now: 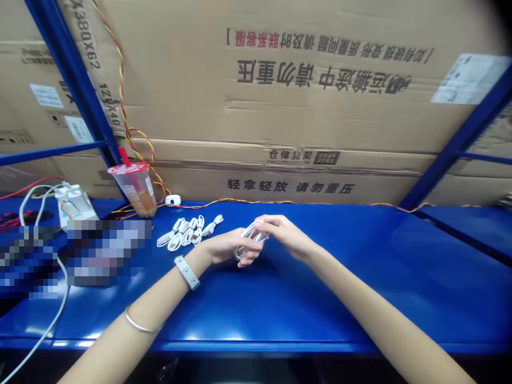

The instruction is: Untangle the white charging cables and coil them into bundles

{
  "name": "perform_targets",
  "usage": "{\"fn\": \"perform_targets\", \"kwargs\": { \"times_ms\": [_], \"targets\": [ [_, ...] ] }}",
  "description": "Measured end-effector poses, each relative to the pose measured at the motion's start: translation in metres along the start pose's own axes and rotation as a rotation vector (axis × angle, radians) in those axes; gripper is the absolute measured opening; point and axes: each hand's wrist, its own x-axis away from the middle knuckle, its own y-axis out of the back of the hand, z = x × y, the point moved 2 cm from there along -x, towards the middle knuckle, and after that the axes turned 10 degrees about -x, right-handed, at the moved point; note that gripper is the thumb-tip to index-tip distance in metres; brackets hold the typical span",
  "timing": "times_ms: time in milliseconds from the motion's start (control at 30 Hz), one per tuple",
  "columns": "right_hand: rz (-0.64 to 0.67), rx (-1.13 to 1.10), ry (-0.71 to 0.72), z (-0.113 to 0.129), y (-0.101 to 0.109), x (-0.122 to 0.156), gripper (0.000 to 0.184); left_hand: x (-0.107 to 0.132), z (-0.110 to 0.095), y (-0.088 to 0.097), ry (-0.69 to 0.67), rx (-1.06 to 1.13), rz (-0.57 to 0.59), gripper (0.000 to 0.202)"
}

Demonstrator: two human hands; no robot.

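My left hand and my right hand meet above the blue table, both closed on a coiled white cable. The left hand's fingers wrap the coil from below; the right hand's fingertips pinch it from the right. My left wrist wears a white band, and a thin silver bangle sits lower on that forearm. Several more bundled white cables lie in a row on the table just left of my hands.
A plastic drink cup with a red straw stands at the back left. A white charger box and a loose white cord lie at the left. Large cardboard boxes and blue rack posts stand behind.
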Motion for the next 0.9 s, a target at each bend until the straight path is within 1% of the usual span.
{"fn": "perform_targets", "kwargs": {
  "times_ms": [67,100,233,333,400,500,600,700,767,833,900],
  "targets": [
    [-0.035,0.029,0.021,0.001,0.002,-0.001,0.028,-0.001,0.001,-0.001,-0.013,-0.039,-0.023,0.023],
    [-0.028,0.024,0.023,0.002,0.002,-0.001,0.026,-0.002,0.001,-0.001,-0.031,-0.049,-0.044,0.023],
    [0.055,-0.110,-0.023,0.004,0.003,0.000,0.017,-0.003,-0.001,0.000,-0.123,-0.064,-0.138,0.022],
    [0.088,-0.260,-0.065,0.001,0.002,0.001,0.015,-0.001,-0.002,0.000,-0.105,-0.096,-0.139,0.023],
    [0.124,-0.291,-0.057,-0.001,0.001,0.001,0.016,-0.001,-0.002,-0.001,-0.085,-0.109,-0.152,0.027],
    [0.181,-0.221,-0.015,0.002,0.002,0.002,0.021,-0.001,-0.002,-0.003,-0.080,-0.099,-0.151,0.033],
    [0.236,-0.131,-0.015,0.008,0.008,0.003,0.028,-0.001,0.000,-0.006,-0.083,-0.045,-0.063,0.033],
    [0.258,-0.074,-0.024,0.014,0.012,0.004,0.027,-0.001,0.003,-0.008,-0.061,0.028,0.028,0.034],
    [0.247,-0.032,-0.018,0.016,0.012,0.005,0.026,-0.002,0.005,-0.009,-0.049,0.049,0.060,0.032],
    [0.209,0.016,-0.001,0.018,0.009,0.006,0.025,-0.003,0.006,-0.009,-0.047,0.025,0.047,0.030],
    [0.156,0.063,0.024,0.018,0.006,0.005,0.026,-0.005,0.008,-0.008,-0.044,-0.026,-0.019,0.028]
  ]
}}
